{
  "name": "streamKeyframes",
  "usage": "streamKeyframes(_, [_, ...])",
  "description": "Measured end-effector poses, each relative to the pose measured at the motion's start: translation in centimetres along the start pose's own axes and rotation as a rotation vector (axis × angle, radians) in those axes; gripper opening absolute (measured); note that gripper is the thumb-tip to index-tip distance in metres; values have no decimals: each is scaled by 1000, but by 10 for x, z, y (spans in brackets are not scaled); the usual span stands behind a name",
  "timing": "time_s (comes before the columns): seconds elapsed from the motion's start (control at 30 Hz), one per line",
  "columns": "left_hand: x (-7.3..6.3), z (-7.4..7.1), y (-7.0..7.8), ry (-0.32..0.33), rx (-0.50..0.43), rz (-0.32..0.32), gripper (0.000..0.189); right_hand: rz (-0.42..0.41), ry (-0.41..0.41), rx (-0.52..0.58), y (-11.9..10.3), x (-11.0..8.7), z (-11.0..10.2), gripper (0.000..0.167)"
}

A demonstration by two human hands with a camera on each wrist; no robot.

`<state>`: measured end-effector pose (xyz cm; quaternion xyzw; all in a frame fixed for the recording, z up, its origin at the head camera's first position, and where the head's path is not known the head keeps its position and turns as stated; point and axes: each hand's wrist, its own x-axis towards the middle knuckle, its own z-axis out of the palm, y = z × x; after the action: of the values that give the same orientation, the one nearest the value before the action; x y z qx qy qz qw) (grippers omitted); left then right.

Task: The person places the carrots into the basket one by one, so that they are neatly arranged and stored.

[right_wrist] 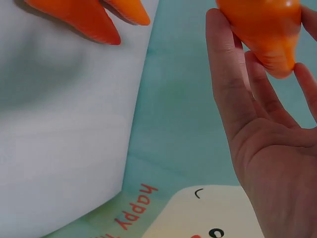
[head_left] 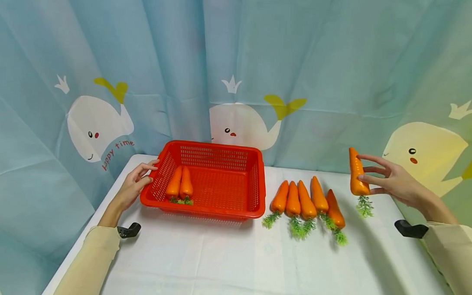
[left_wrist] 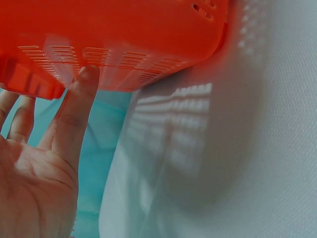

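Note:
My right hand (head_left: 400, 183) pinches a toy carrot (head_left: 356, 171) between thumb and fingers, held above the table's right side with its tip up and green leaves hanging down. In the right wrist view the carrot (right_wrist: 265, 29) shows at the top, partly cut off. At the left end of a red plastic basket (head_left: 202, 210), my left hand (head_left: 132, 185) grips the rim, its thumb (left_wrist: 84, 89) against the slotted outer wall. Two carrots (head_left: 180, 182) lie side by side inside the basket, toward its left. Several more carrots (head_left: 294, 200) lie in a row on the table, right of the basket.
A white cloth covers the table (head_left: 216, 259). Behind it hangs a blue curtain (head_left: 332, 81) with printed whales, close to the back edge. The curtain also runs along the left side. Dark wrist cameras (head_left: 129, 230) sit at both cuffs.

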<state>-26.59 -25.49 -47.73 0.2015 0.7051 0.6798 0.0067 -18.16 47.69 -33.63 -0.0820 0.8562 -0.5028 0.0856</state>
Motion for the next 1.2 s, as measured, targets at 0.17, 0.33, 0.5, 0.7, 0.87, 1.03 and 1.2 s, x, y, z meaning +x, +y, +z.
streamKeyframes(0.17, [0, -1, 0, 1, 0, 3, 30, -8, -10, -16, -1, 5, 3, 65])
streamKeyframes(0.33, [0, -1, -1, 5, 16, 3, 29, 14, -2, -44, -9, 10, 7, 66])
streamKeyframes(0.5, [-1, 0, 0, 8, 28, -13, 28, 32, -24, -87, -25, 16, 11, 67])
streamKeyframes(0.7, [-2, 0, 0, 12, 36, -29, 28, 25, -77, -119, -51, 25, 17, 69])
streamKeyframes(0.87, [-1, 0, 1, 10, 30, -31, 28, 35, -115, -128, -74, 39, 28, 72])
streamKeyframes(1.03, [-1, 0, 1, 9, 32, -22, 29, 19, -157, -140, -94, 61, 46, 73])
streamKeyframes(1.2, [1, 0, 1, 9, 33, -17, 29, -14, -206, -134, -111, 82, 66, 74])
